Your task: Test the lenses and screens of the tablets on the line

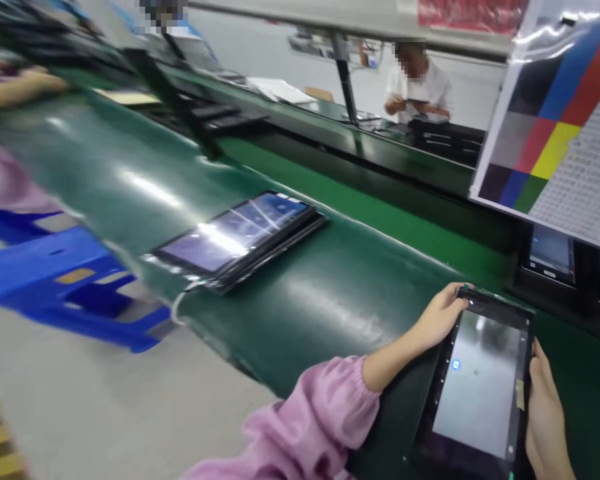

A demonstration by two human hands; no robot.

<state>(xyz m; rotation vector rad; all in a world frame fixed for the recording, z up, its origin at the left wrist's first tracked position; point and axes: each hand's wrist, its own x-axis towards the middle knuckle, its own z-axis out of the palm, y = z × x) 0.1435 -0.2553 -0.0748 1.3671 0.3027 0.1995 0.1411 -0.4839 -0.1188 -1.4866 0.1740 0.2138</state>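
Observation:
Between my two hands is a black-framed tablet (480,387), its screen lit pale grey with a small blue round icon near the left side. My left hand (443,317) grips its upper left corner, thumb on the front bezel. Along the right edge, my right hand (547,407) holds the frame, its fingers partly hidden behind. A small beige piece of tape sticks to the right bezel. To the left, a stack of tablets (235,233) lies on the green bench, the top screen lit and reflecting the ceiling lights. A white cable runs off the stack's near end.
The green bench (340,313) stretches away to the far left. A sheet with colour blocks (545,127) hangs at upper right, above more tablets (551,253) in black trays. Blue stools (55,260) stand left of the bench. One person sits across; another's arm (23,87) rests far left.

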